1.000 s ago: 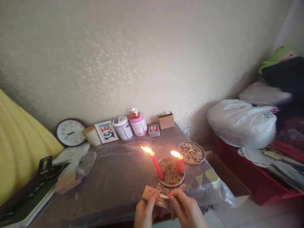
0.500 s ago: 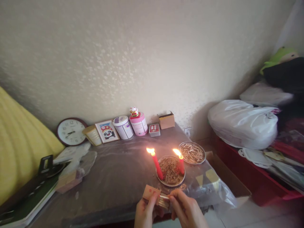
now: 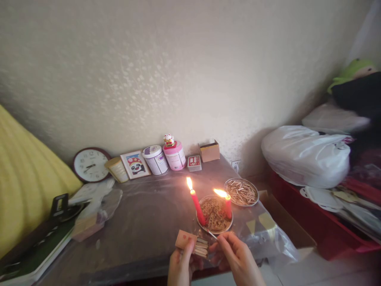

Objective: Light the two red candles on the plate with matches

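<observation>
My left hand (image 3: 180, 265) holds an open matchbox (image 3: 190, 243) with its tray of matches slid out to the right, low over the table's front edge. Just right of the box, my right hand (image 3: 236, 258) pinches a single match (image 3: 212, 234) whose tip points up-left toward a round metal plate (image 3: 214, 215). That plate carries two lit red candles (image 3: 197, 205), one leaning left and one on its right side, among spent matches. A second metal plate (image 3: 241, 192) piled with matches sits behind it to the right.
Along the wall stand a clock (image 3: 90, 165), a panda picture (image 3: 134, 164), two round tins (image 3: 164, 157), a red matchbox (image 3: 194, 163) and a small cardboard box (image 3: 209, 150). Plastic sheeting covers the table (image 3: 143, 222). White bags (image 3: 305, 155) lie right, a yellow cushion (image 3: 24, 178) left.
My right hand has drawn one match out of the matchbox and lifted it clear of the tray. The candle flames flicker. The view shifted slightly.
</observation>
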`<state>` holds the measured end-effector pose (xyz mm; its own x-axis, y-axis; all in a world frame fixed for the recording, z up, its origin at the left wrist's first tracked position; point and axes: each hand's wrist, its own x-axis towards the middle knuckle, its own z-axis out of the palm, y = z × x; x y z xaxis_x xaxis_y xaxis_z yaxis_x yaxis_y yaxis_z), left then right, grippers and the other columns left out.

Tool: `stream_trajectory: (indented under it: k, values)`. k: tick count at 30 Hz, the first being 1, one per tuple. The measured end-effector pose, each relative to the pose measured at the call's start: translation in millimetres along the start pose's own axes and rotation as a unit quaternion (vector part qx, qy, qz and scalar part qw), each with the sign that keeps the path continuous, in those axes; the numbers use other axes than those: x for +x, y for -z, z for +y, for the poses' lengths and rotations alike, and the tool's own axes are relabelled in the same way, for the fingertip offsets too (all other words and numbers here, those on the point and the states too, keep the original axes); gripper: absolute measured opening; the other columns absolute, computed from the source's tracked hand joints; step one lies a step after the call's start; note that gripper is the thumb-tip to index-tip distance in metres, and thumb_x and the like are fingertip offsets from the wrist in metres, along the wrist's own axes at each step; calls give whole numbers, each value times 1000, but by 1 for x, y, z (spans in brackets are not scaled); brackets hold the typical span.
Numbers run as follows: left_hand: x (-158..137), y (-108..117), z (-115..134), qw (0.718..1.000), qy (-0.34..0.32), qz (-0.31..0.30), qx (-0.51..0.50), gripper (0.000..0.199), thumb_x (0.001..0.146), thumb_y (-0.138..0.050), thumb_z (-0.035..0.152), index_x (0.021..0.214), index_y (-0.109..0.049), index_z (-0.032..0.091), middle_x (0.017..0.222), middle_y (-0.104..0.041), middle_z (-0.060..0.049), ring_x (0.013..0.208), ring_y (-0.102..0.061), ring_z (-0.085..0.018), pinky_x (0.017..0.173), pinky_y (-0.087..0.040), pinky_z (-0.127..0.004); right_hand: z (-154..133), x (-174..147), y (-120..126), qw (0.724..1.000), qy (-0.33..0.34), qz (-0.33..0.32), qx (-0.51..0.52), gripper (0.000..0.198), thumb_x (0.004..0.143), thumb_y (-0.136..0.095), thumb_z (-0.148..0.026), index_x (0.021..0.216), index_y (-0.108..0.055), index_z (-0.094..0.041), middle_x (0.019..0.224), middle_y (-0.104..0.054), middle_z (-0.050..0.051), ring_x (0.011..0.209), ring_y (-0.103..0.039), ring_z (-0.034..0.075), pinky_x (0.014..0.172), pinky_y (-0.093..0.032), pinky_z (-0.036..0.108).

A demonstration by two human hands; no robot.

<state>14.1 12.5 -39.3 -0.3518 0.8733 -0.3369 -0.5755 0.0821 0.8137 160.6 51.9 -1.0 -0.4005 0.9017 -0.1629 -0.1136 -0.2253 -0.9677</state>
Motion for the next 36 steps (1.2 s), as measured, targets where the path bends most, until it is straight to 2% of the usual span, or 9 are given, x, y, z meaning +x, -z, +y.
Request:
stream_trajectory:
  k: [7, 13, 19, 22, 24, 26, 30, 32, 36]
  values:
    - [-1, -2, -1, 1000, -2, -21, -9, 38, 61, -78, 45, 68, -67, 10, 57, -62, -6, 48, -53, -14, 44, -39, -25, 4, 0, 2, 1000, 8, -18, -2, 47, 79, -53, -64, 75, -54, -18, 74, -66, 4, 62, -61, 16, 52, -44, 24]
    - [-4, -9, 1, 1000, 4, -13, 0, 41, 60, -78, 47, 68, -68, 8, 57, -62, -7, 46, -51, -13, 43, -38, -24, 2, 0, 2, 999, 26, -10, -28, 42, 82, -54, -58, 77, -58, -17, 61, -60, -1, 55, -53, 12, 50, -41, 21]
    - [-9, -17, -2, 999, -7, -17, 37, 42, 59, -78, 48, 67, -69, 8, 50, -59, -6, 43, -51, -13, 42, -36, -23, 4, 1, -3, 999, -3, -47, -9, 50, 74, -57, -65, 69, -53, -16, 55, -60, 0, 51, -56, 13, 46, -39, 21]
    - [-9, -16, -1, 998, -16, -25, 61, 43, 61, -77, 48, 64, -68, 7, 50, -59, -7, 44, -50, -12, 44, -37, -23, 7, 2, -3, 999, -6, -43, -21, 53, 72, -56, -68, 69, -52, -16, 53, -60, 1, 50, -56, 13, 46, -38, 21]
    - [-8, -15, 2, 999, -25, -15, 44, 41, 60, -77, 47, 69, -67, 7, 56, -62, -7, 48, -52, -13, 45, -38, -23, 9, 3, -2, 999, -2, -39, -29, 52, 73, -55, -68, 68, -51, -16, 52, -60, 1, 48, -54, 12, 46, -37, 21]
    - [-7, -14, 5, 999, -45, 19, 19, 46, 59, -78, 44, 86, -65, 9, 63, -65, -7, 51, -54, -15, 44, -39, -23, 10, 4, -1, 999, -1, -37, -34, 52, 74, -54, -68, 68, -51, -16, 51, -59, 1, 47, -52, 11, 46, -36, 21]
    - [-7, -11, 11, 992, -95, 78, 40, 78, 59, -79, 42, 122, -46, 9, 69, -69, -7, 48, -53, -14, 43, -41, -23, 10, 5, 0, 998, -9, -39, -41, 53, 74, -52, -69, 68, -51, -16, 51, -59, 1, 46, -51, 11, 46, -35, 21]
    - [-7, -9, 12, 989, -113, 75, 63, 82, 61, -78, 42, 126, -43, 8, 73, -71, -10, 49, -55, -14, 43, -43, -24, 9, 5, 1, 998, -11, -38, -43, 53, 74, -53, -68, 69, -51, -16, 51, -60, 1, 46, -51, 11, 46, -36, 21]
    - [-4, -1, 12, 985, -127, 83, 76, 74, 61, -78, 43, 120, -51, 8, 85, -71, -13, 57, -60, -18, 47, -49, -28, 5, 4, 4, 999, 4, -7, -54, 49, 76, -53, -65, 75, -55, -16, 58, -63, 2, 53, -56, 15, 49, -41, 24]
